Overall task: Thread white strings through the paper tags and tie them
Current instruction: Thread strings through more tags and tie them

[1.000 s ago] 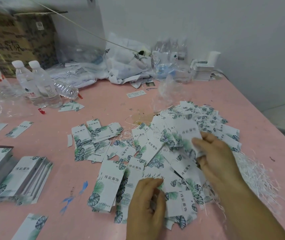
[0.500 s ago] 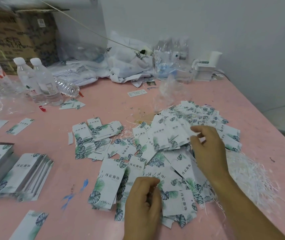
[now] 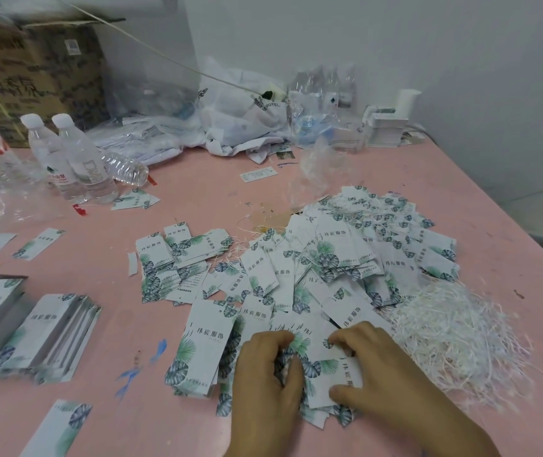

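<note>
A wide heap of white paper tags [image 3: 336, 258] printed with green leaves covers the middle of the pink table [image 3: 197, 199]. A tangle of white strings [image 3: 454, 328] lies at the heap's right edge. My left hand [image 3: 263, 387] and my right hand [image 3: 372, 367] sit close together at the near edge of the heap. Both have curled fingers pinching one tag [image 3: 332, 367] lying on the pile. The left fingers hold its left side. My right thumb and fingers grip its right side.
Neat stacks of tags [image 3: 46, 328] lie at the left. A single tag [image 3: 62, 427] lies at the near left. Water bottles [image 3: 75, 159] stand at the back left by a cardboard box [image 3: 33, 77]. Plastic bags [image 3: 240, 117] and small white boxes [image 3: 385, 127] line the wall.
My right hand has come back from the middle of the heap to the near edge beside my left hand. Both now hold the same tag.
</note>
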